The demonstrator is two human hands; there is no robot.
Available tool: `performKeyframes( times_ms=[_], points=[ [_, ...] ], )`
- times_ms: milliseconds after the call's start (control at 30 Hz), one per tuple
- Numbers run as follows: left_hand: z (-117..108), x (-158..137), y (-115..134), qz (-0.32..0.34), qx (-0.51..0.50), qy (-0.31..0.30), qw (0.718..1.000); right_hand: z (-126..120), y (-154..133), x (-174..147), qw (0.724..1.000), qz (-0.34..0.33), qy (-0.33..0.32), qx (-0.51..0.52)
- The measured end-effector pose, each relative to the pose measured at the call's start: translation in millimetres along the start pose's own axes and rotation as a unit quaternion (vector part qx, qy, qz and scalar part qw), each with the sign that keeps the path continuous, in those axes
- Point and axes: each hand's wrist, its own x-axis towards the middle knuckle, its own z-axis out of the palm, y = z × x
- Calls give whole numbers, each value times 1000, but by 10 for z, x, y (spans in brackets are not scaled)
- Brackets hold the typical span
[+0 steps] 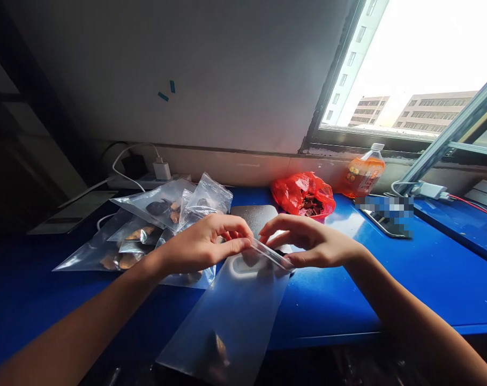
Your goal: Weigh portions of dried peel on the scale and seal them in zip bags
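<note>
A clear zip bag (pixel 243 305) hangs down over the table's front edge, with a small brownish piece (pixel 220 346) low inside it. My left hand (pixel 207 241) pinches the bag's top edge at its left end, thumb against fingers. At the other end of that edge, my right hand (pixel 311 241) has its thumb and curled fingers closed on the strip. Behind the bag and between my hands lies a flat grey device (pixel 257 217), like a small scale, partly covered. Left of my left hand is a pile of filled clear bags (pixel 147 214) holding brown and dark pieces.
A red plastic bag (pixel 285 195) with dark pieces sits behind my right hand. Further right are a bottle of orange drink (pixel 364 174), a phone (pixel 383 217) and a metal post (pixel 448 128). A white charger (pixel 162 169) and cables lie along the wall on the blue table (pixel 335 300).
</note>
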Motion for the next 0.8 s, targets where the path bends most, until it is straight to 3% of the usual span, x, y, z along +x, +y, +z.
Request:
performKeyframes(
  times_ms=[133,333,467,667,800],
  points=[
    [1,-4,-7,13,-5,16,1000,-35,52,16,999,-12,30,-5],
    [-24,29,-93,27,-73,154,985,-75,82,51,970,-63,209,-102],
    [-34,81,-161,-13,-114,210,971,-119,132,57,963,-51,241,-107],
    [-43,118,-216,-1,-136,239,962,-112,186,93,943,-95,312,-61],
    [-40,113,-239,-1,-117,250,961,-93,201,107,928,-98,331,-140]
  ],
)
